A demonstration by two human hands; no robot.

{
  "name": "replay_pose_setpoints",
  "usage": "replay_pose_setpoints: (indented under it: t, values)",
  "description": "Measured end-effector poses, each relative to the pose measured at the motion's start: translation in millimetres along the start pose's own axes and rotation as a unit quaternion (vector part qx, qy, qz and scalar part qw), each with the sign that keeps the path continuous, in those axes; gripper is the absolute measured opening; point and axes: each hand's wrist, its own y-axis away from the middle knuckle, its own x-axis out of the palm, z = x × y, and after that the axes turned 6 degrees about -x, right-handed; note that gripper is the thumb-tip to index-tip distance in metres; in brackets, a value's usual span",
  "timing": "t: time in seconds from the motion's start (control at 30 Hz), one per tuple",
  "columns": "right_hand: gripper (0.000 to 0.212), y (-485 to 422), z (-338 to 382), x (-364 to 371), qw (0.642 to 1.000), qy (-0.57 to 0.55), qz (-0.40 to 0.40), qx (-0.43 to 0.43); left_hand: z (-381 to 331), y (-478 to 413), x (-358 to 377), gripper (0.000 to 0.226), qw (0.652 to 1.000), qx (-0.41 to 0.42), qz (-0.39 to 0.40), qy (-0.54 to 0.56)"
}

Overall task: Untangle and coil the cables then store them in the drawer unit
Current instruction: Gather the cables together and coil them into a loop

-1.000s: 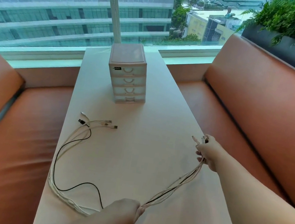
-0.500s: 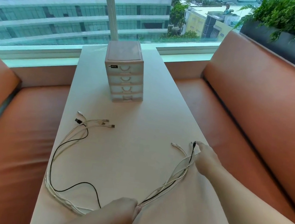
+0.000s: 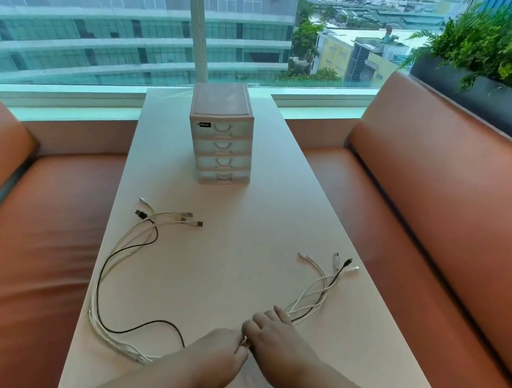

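Two bare hands meet near the front of the pale table (image 3: 244, 218), both on the same bundle of cables (image 3: 110, 340). The left hand (image 3: 218, 358) lies knuckles up with its fingers curled in, pinching the bundle at its fingertips, right against the right hand (image 3: 275, 339). The right hand has its fingers bent down over the strands, gripping them just beside the left hand's pinch; how tightly, the view does not show. From the left hand the cables, several white and one black cable (image 3: 137, 328), sweep out in a wide loop along the table's left edge and end in a fan of plugs (image 3: 183, 219) at mid-table. From under the right hand's fingers the other half runs up and to the right, the strands crossing one another, and ends in a second spread of plugs (image 3: 338, 264) near the right edge. Every strand lies flat on the table. The drawer unit (image 3: 221, 136) stands upright farther back, well apart from the cables, its four drawers pushed in and facing the person. Orange benches flank the table, the left bench (image 3: 29, 227) and the right bench (image 3: 425, 217), with a planter (image 3: 497, 102) behind the right backrest and a window (image 3: 107, 25) beyond the table's far end
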Motion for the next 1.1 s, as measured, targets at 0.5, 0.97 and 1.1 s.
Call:
replay_pose_setpoints:
  t: [0.5,0.97,1.1]
  values:
    - [0.04,-2,-24,-35,0.979,0.08,-0.186,0.025,32,22,-18,0.053,0.987,0.131,-0.083,0.033]
    - [0.048,23,-55,-5,0.98,0.031,-0.178,0.082,98,31,-58,0.065,0.979,0.044,-0.187,-0.074]
    - [0.058,26,-48,4,0.998,-0.044,0.012,0.051,96,37,-59,0.057,0.973,0.059,-0.175,-0.14]
